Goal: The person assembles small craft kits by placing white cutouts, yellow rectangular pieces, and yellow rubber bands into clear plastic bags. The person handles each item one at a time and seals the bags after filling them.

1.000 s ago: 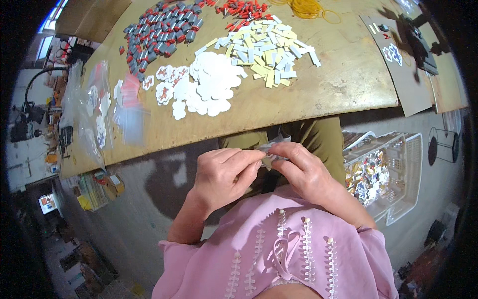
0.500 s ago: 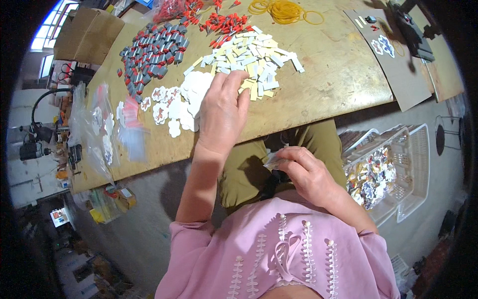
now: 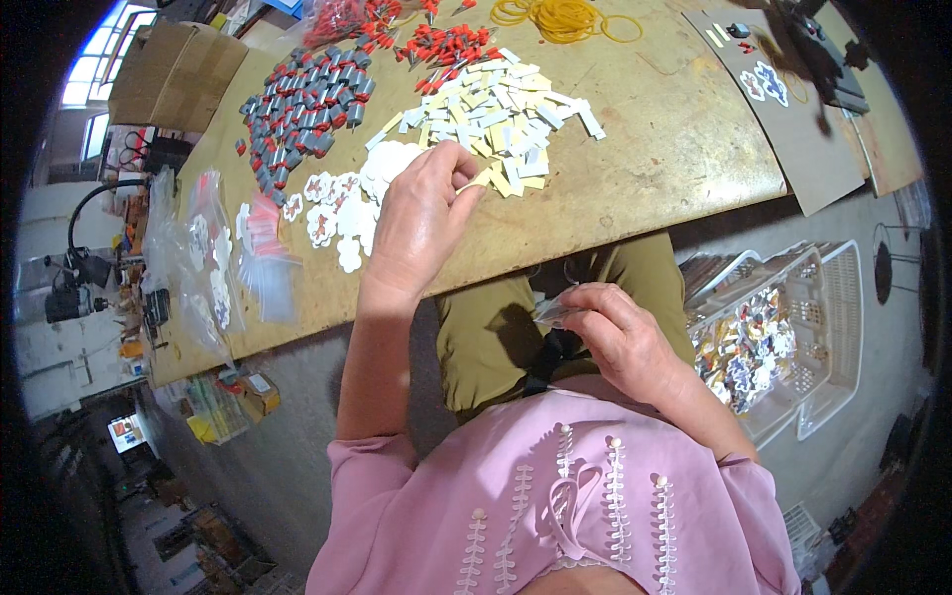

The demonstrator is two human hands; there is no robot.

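Observation:
My left hand (image 3: 424, 213) is at the near edge of a heap of small pale yellow and white strips (image 3: 516, 124). Its thumb and fingers pinch a pale yellow strip (image 3: 478, 181). Over my lap, my right hand (image 3: 617, 332) is closed on a small clear plastic bag (image 3: 555, 310); the contents are too small to make out. White flower-shaped cutouts (image 3: 385, 171) lie just left of my left hand, partly hidden by it, along with printed cutouts (image 3: 322, 220).
Grey and red cylindrical pieces (image 3: 302, 109), red-capped pointed pieces (image 3: 446, 48) and yellow rubber bands (image 3: 565, 20) lie farther back. Clear bags (image 3: 270, 263) rest at the left table edge. A white plastic basket (image 3: 808, 372) of filled packets stands at right. A grey board (image 3: 783, 129) holds sample pieces.
My left hand has drawn back slightly toward me and left, and a yellow strip now shows between its fingertips. My right hand stays over my lap with the bag.

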